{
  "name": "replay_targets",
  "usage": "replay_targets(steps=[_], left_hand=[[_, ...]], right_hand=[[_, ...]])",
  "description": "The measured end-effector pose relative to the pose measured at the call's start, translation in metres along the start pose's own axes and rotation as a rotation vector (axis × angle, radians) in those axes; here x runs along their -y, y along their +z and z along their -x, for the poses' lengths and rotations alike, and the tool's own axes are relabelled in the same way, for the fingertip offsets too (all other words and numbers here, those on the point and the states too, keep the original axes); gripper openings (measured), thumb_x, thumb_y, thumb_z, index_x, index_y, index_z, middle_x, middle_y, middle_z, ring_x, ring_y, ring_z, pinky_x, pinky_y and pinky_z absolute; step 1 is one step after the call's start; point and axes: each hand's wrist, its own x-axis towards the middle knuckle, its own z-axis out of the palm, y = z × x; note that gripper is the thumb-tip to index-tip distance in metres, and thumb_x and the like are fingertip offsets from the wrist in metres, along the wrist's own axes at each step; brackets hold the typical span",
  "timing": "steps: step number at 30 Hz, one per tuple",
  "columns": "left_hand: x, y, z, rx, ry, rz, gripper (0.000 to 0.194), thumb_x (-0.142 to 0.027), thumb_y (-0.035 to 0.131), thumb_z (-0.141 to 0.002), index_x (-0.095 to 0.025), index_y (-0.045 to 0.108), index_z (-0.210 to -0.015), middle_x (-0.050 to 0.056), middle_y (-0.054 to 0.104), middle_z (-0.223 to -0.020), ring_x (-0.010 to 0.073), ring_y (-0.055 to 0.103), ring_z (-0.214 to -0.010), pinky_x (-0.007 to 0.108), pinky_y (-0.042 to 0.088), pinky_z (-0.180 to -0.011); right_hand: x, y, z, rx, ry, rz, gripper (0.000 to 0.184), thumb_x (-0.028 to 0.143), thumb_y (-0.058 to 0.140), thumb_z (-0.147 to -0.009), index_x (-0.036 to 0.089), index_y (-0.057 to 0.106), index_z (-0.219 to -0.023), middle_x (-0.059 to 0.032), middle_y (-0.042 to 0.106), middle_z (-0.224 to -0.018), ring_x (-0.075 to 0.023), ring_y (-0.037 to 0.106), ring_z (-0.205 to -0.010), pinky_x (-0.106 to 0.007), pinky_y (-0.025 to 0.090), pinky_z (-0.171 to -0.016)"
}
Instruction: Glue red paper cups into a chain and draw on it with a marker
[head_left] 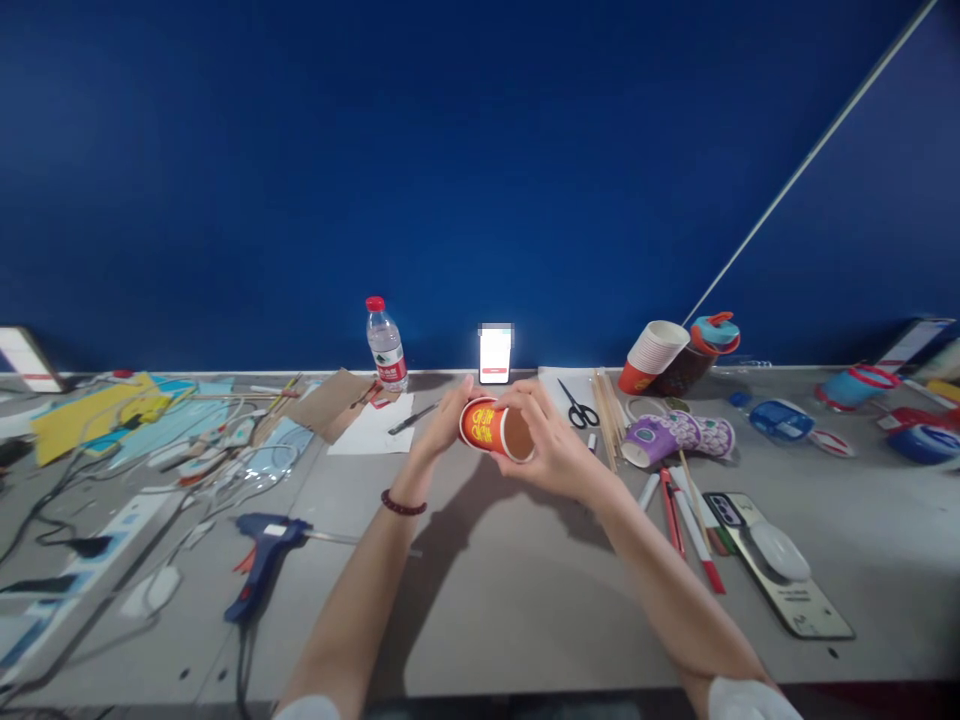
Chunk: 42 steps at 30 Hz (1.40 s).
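Note:
Between my two hands is a red paper cup (482, 427) with yellow lettering, tipped on its side above the table. Its open mouth points to the right and toward me. My left hand (444, 420) holds the cup's left end, at the base. The fingers of my right hand (546, 440) are curled around the rim at the other end. Behind the cup a phone (494, 355) with a lit white screen leans upright against the blue wall. A craft knife (412, 419) lies on white paper (367, 430) left of my left hand. Black-handled scissors (581, 412) lie beyond my right hand.
A blue glue gun (266, 560) and a power strip (97, 575) with cables lie at left. A water bottle (386, 350) stands at the back. Stacked paper cups (654, 355), purple cups (675, 437), wooden sticks (611, 420), markers (671, 510) and a phone (780, 570) are at right.

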Motion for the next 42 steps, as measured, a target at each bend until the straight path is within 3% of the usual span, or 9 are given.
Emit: replay_targets(steps=[8, 20, 30, 33, 37, 42], left_hand=[[-0.001, 0.002, 0.004, -0.018, -0.003, 0.029, 0.054, -0.060, 0.036, -0.089, -0.016, 0.063, -0.071, 0.003, 0.060, -0.067, 0.0166, 0.051, -0.064, 0.029, 0.040, -0.063], [0.005, 0.007, 0.002, -0.086, 0.014, 0.084, 0.053, -0.060, 0.041, -0.087, -0.018, 0.062, -0.062, 0.002, 0.058, -0.063, 0.0154, 0.048, -0.060, 0.029, 0.040, -0.061], [0.002, 0.009, 0.003, -0.170, 0.000, 0.027, 0.055, -0.058, 0.038, -0.088, -0.017, 0.062, -0.062, 0.005, 0.061, -0.063, 0.0166, 0.054, -0.062, 0.030, 0.042, -0.063], [0.003, 0.008, 0.000, -0.209, 0.090, 0.002, 0.050, -0.056, 0.041, -0.089, -0.016, 0.063, -0.068, 0.006, 0.065, -0.071, 0.0171, 0.058, -0.068, 0.029, 0.044, -0.065], [0.008, 0.001, -0.004, -0.355, 0.276, -0.029, 0.038, -0.047, 0.042, -0.092, -0.017, 0.063, -0.083, 0.006, 0.067, -0.083, 0.0178, 0.062, -0.080, 0.031, 0.048, -0.074], [0.003, -0.011, 0.001, -0.166, 0.458, -0.358, 0.020, -0.028, 0.052, -0.088, -0.019, 0.064, -0.101, 0.008, 0.069, -0.102, 0.0207, 0.063, -0.097, 0.035, 0.049, -0.086]], right_hand=[[0.004, 0.004, 0.002, -0.008, -0.003, -0.008, 0.051, 0.023, 0.063, -0.080, 0.031, 0.036, -0.123, -0.0091, 0.039, -0.122, -0.0287, 0.046, -0.119, -0.052, 0.050, -0.093], [0.002, 0.005, 0.002, -0.008, 0.005, -0.010, 0.048, 0.023, 0.063, -0.081, 0.029, 0.036, -0.120, -0.0101, 0.038, -0.124, -0.0291, 0.042, -0.123, -0.049, 0.052, -0.091], [0.002, 0.008, 0.001, -0.030, 0.026, 0.003, 0.048, 0.022, 0.063, -0.079, 0.029, 0.037, -0.119, -0.0104, 0.040, -0.123, -0.0297, 0.045, -0.120, -0.050, 0.050, -0.093], [0.004, 0.010, 0.000, -0.077, 0.053, -0.006, 0.048, 0.023, 0.064, -0.079, 0.028, 0.038, -0.119, -0.0098, 0.042, -0.121, -0.0295, 0.048, -0.116, -0.052, 0.049, -0.093], [0.003, 0.013, -0.002, -0.215, 0.155, -0.042, 0.044, 0.028, 0.065, -0.078, 0.027, 0.041, -0.115, -0.0090, 0.046, -0.117, -0.0293, 0.052, -0.111, -0.052, 0.047, -0.093], [-0.012, 0.010, -0.004, -0.426, 0.310, -0.065, 0.046, 0.029, 0.068, -0.074, 0.025, 0.041, -0.111, -0.0094, 0.051, -0.116, -0.0284, 0.053, -0.110, -0.050, 0.045, -0.093]])
